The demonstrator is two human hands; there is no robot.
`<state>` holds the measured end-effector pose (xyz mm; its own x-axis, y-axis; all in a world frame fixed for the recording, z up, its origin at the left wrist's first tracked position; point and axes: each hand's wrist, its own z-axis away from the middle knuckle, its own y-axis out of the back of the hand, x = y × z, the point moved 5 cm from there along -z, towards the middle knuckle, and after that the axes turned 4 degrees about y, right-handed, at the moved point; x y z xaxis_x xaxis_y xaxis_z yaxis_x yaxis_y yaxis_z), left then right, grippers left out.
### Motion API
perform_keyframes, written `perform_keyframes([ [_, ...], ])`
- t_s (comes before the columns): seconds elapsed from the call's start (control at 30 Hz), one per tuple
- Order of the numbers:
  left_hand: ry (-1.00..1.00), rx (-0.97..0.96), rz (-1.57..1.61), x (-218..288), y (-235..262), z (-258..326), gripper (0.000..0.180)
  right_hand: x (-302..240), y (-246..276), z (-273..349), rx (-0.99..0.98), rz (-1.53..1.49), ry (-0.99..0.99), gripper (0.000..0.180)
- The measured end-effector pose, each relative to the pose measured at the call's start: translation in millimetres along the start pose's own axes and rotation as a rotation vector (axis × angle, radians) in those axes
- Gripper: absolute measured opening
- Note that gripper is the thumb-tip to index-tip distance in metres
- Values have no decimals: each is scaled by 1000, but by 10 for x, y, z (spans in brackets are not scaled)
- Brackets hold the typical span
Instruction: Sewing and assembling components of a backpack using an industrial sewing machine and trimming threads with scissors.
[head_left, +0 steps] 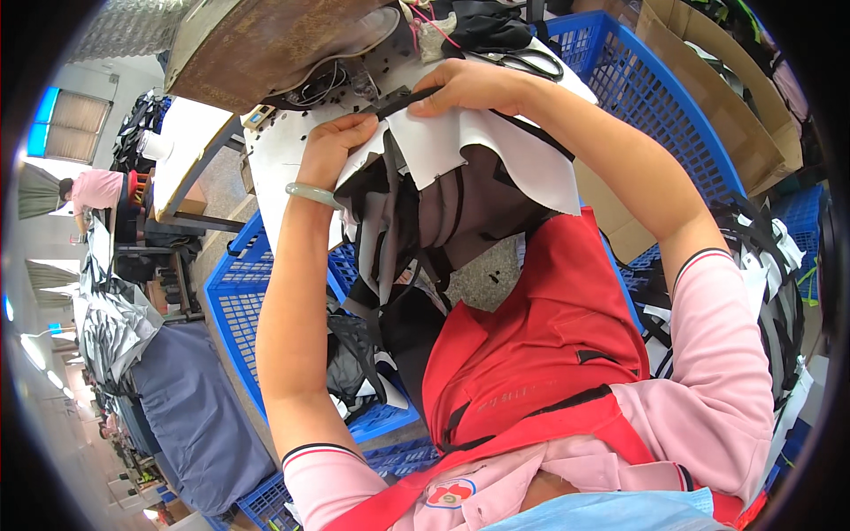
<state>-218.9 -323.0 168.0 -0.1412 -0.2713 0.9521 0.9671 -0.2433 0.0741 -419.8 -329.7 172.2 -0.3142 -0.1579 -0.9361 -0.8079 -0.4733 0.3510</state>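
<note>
Both hands are at the edge of a white work table, under the worn brown head of a sewing machine (257, 53). My left hand (338, 146), with a pale bangle on its wrist, pinches the edge of a white and dark grey fabric piece (482, 199). My right hand (465, 88) pinches a black strip (409, 101) running along that edge, close to the machine's needle area. Between the two hands the strip is stretched. Below the table edge, the rest of the fabric hangs in folds over my lap.
Black-handled scissors (531, 62) lie on the table behind my right hand, near black cloth. Blue plastic baskets (232, 288) stand on both sides, the left one holding grey and white pieces. A cardboard box (753, 159) is at the far right. Another person in pink (96, 190) is at the far left.
</note>
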Motion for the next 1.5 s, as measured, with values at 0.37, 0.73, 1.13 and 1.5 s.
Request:
perform_keyframes([
  [0.37, -79, 59, -61, 62, 109, -128, 27, -12, 62, -135, 7, 12, -27, 47],
  [0.73, -229, 55, -121, 48, 468, 120, 29, -90, 272, 254, 92, 98, 111, 39],
  [1.13, -639, -379, -237, -163, -786, 1654, 18, 135, -1263, 1502, -394, 81, 127, 45],
  [1.5, 123, 492, -568, -3243, 1059, 2194, 22, 209, -1134, 1871, -193, 545, 646, 37],
])
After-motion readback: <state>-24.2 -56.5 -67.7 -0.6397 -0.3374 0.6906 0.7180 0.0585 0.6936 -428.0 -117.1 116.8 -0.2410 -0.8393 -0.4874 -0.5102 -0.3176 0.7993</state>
